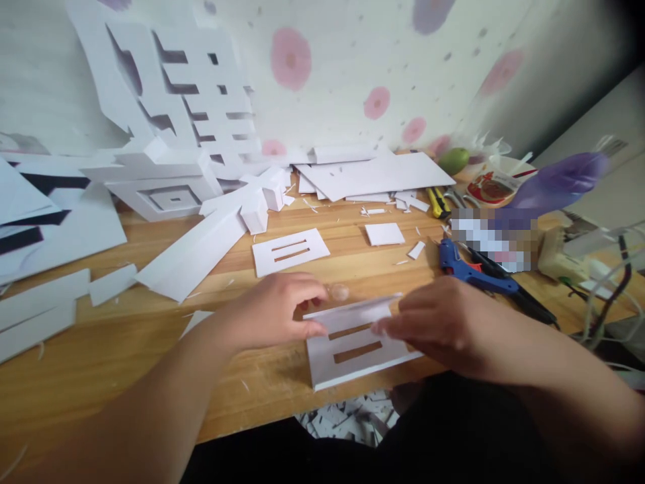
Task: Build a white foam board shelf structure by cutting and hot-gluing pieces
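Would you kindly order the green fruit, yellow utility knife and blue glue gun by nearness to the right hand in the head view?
1. Blue glue gun, beyond the right hand.
2. Yellow utility knife, farther back.
3. Green fruit, behind that.

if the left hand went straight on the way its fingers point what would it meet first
Most likely the slotted white piece, right at the left hand's fingertips; past that, the right hand roughly in line. Depth is unclear from this single view.
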The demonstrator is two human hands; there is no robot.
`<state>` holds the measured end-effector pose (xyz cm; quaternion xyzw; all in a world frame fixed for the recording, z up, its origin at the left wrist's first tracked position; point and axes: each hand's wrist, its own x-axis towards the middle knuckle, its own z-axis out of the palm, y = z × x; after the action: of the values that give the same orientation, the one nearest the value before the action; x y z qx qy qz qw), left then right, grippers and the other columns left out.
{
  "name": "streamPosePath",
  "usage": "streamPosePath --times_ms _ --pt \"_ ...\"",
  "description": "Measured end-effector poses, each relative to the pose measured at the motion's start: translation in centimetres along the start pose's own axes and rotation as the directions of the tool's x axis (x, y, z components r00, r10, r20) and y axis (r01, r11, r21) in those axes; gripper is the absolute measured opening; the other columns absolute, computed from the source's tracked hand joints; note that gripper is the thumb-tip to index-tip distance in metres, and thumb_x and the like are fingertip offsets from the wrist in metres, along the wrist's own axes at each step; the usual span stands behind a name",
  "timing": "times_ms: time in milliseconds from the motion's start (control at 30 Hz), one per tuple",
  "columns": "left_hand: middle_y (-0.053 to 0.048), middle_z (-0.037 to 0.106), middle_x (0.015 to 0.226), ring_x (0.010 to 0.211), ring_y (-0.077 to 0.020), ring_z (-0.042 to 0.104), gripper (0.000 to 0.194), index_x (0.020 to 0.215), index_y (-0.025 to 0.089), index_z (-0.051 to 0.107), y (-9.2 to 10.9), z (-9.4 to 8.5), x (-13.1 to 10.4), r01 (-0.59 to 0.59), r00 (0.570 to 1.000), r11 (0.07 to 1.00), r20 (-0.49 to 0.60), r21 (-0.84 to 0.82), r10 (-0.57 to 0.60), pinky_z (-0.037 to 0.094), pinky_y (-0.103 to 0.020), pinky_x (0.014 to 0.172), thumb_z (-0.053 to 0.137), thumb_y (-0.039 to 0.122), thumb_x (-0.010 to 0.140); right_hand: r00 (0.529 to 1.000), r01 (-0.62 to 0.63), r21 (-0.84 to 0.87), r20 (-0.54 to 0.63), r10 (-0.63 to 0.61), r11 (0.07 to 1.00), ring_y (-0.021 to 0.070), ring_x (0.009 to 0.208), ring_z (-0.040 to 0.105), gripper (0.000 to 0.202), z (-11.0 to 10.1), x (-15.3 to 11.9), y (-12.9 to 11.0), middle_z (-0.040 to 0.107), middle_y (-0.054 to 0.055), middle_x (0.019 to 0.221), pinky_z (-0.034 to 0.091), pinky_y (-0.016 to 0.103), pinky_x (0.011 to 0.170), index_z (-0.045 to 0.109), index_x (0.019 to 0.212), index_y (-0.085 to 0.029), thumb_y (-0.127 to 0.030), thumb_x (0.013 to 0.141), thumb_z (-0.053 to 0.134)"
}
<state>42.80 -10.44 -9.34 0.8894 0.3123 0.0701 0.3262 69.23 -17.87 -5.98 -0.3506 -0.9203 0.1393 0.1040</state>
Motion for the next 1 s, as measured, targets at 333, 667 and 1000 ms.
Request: streamPosePath --times_ms 333,667,1000 --pt "0.000 0.061 0.069 0.061 -0.0150 0.053 0.016 0.069 0.020 0.062 0.5 1.3 0.3 -0.106 0.993 0.971 -0.034 0.215 0.115 0.032 -0.027 0.056 0.052 0.010 0.075 0.943 0.098 -0.430 0.327 0.054 0.897 0.0231 0.057 0.069 0.044 3.1 3.7 -3.1 0.074 0.002 0.085 0.028 0.032 0.039 0.063 0.109 -0.024 -0.011 0.068 0.075" --pt "0.000 0.064 0.074 0.064 -0.0122 0.054 0.006 0.083 0.019 0.065 0.3 1.4 0.2 -0.103 0.927 0.962 -0.374 -0.251 0.002 0.041 -0.025 0.061 0.061 0.023 0.081 0.968 0.249 -0.665 0.184 -0.169 0.704 0.0170 0.052 0.060 0.037 1.8 3.2 -0.8 0.066 0.005 0.071 0.033 0.030 0.043 0.059 0.117 -0.008 -0.002 0.082 0.050" --pt "-0.003 0.069 0.083 0.072 -0.0129 0.059 0.010 0.082 0.016 0.066 -0.2 0.8 0.6 -0.185 0.862 0.892 -0.504 -0.413 -0.054 0.047 -0.025 0.065 0.061 0.023 0.076 0.967 0.107 -0.664 0.242 0.077 0.740 0.0140 0.058 0.056 0.029 0.9 4.6 -0.5 0.067 0.008 0.075 0.027 0.028 0.049 0.064 0.081 -0.013 -0.007 0.093 0.039"
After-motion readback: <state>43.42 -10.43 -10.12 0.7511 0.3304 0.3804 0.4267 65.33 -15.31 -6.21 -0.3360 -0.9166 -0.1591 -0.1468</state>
